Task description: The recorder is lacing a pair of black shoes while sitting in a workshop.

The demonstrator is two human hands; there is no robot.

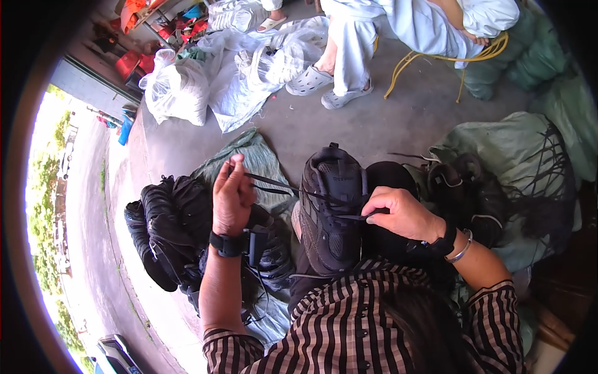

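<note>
One black shoe (330,240) here: left hand (232,196) pinches a lace (274,182) out sideways, right hand (402,213) pinches more lace closer in. Decent heap of dark shoes (171,224) sits off left.

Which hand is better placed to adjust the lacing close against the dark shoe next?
Probably the right hand: it pinches a lace right beside the shoe. The left hand holds lace drawn out to the shoe's left, farther from the lacing.

Striped shirt (339,318), black wristbands (225,244)
</note>
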